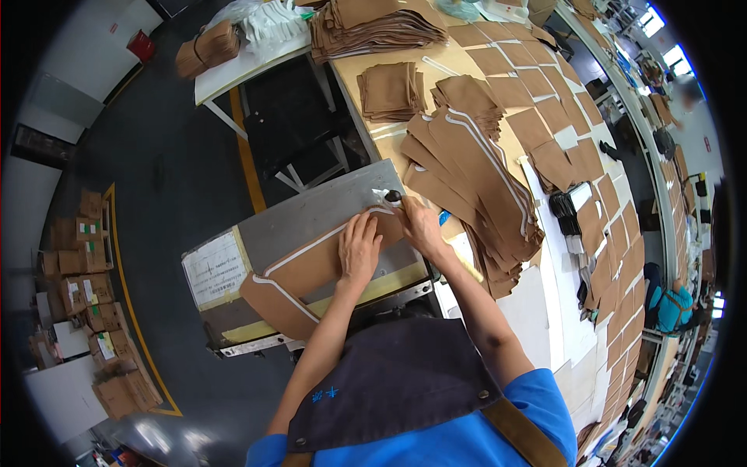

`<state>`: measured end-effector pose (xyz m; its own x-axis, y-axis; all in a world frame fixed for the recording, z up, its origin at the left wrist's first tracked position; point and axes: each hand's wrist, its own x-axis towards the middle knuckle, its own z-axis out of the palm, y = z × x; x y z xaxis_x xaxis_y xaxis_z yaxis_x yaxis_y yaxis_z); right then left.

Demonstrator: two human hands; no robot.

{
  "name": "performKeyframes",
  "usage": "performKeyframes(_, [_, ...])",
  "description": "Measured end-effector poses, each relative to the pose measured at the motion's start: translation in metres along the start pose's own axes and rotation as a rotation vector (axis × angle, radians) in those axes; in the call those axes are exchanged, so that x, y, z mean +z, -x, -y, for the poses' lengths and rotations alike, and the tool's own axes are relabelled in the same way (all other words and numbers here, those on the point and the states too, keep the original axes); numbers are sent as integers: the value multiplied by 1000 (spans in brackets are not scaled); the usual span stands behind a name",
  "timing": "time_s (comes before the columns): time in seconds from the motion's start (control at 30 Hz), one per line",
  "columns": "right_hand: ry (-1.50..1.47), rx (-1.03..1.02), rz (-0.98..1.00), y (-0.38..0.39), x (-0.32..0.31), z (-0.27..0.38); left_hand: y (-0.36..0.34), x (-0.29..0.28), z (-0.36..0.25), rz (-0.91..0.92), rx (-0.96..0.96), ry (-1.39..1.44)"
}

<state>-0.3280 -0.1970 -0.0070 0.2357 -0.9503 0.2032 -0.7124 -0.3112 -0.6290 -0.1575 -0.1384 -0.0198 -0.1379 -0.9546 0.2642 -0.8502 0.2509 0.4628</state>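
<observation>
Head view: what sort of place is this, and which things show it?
Probably a factory workshop, perhaps for leather-like goods: a white-striped brown panel lies on a grey work surface, stacks of brown pieces lie nearby, and cardboard boxes are piled at left.

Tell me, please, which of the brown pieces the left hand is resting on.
The brown piece with a white edge strip, lying on the grey board beneath the left hand; the stacked pieces lie off the board.

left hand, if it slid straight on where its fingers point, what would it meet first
The left hand would likely meet the white strip edging the brown piece, then the grey board; whether it already touches the strip is unclear.
</observation>
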Motion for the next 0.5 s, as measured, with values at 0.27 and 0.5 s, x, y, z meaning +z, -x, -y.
performKeyframes(0.27, [126,-41,97,-11,16,3,2,1,3,-6,-35,40])
performKeyframes(0.5, [93,-76,117,-17,17,7,3,3,6,-12,-47,52])
